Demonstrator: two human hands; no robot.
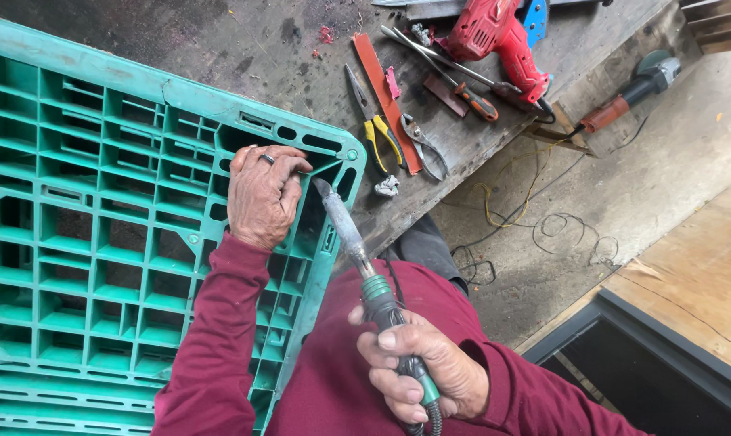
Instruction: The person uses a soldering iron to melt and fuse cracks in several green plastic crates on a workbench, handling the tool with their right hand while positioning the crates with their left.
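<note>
A large green plastic crate (99, 234) lies upside down on the workbench, its ribbed underside facing up. My left hand (260, 194), a ring on one finger, presses on the crate near its right corner, fingers curled over a rib. My right hand (418, 363) grips the green-and-black handle of a soldering iron (357, 258). The iron's metal tip points up and left, close to the crate's corner just beside my left fingers.
On the dark workbench (244, 56) lie yellow-handled pliers (377, 129), metal snips (422, 145), an orange strip (381, 89), a screwdriver (470, 97) and a red power drill (498, 40). An angle grinder (632, 93) and loose wires (543, 218) lie on the concrete floor.
</note>
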